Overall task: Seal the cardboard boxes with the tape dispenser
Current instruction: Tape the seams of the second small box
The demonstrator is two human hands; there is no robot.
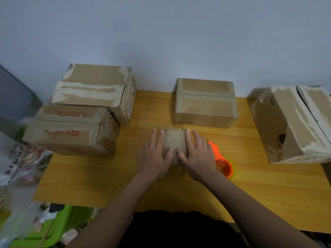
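A small cardboard box (174, 140) sits at the middle of the wooden table (107, 176). My left hand (154, 156) lies flat on its left side and my right hand (198, 156) lies flat on its right side, fingers spread, thumbs nearly meeting on top. Neither hand grips anything. The orange tape dispenser (221, 161) rests on the table just right of my right hand, apart from it, with its tape roll toward me.
Two boxes stand at the far left, one (71, 131) in front of the other (96, 90). A taped box (205, 102) is behind the small one. A large box (293, 124) lies at the right edge. Bags and a green bin (59, 228) sit beside the table.
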